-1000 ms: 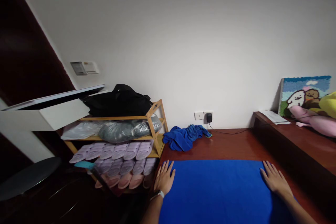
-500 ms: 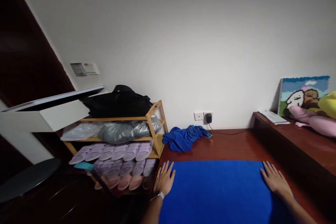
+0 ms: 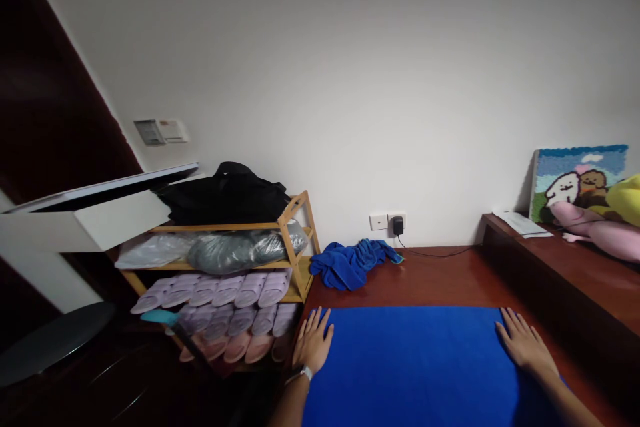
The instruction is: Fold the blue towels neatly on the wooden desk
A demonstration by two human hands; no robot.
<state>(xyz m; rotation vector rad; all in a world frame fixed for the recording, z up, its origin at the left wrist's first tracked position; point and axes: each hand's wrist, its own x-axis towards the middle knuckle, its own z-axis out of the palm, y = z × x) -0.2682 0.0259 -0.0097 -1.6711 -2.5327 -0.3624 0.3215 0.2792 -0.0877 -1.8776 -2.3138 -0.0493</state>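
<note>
A blue cloth (image 3: 415,363) is spread flat on the reddish-brown wooden surface (image 3: 440,280), its near part cut off by the bottom of the view. My left hand (image 3: 313,341) lies flat at the cloth's far left corner, fingers stretched forward, a watch on the wrist. At the far right corner rests my right hand (image 3: 527,341), also flat with its fingers apart. Neither hand grips anything. Beyond the spread cloth, a crumpled blue cloth (image 3: 350,263) sits in a heap near the wall.
To the left stands a wooden rack (image 3: 295,247) with several slippers (image 3: 227,289), plastic-wrapped items (image 3: 235,252) and a black bag (image 3: 230,197). A black plug (image 3: 397,225) with a cable is in the wall socket. On a raised ledge (image 3: 580,260) at right are papers (image 3: 523,223), a picture (image 3: 575,177) and plush toys (image 3: 613,233).
</note>
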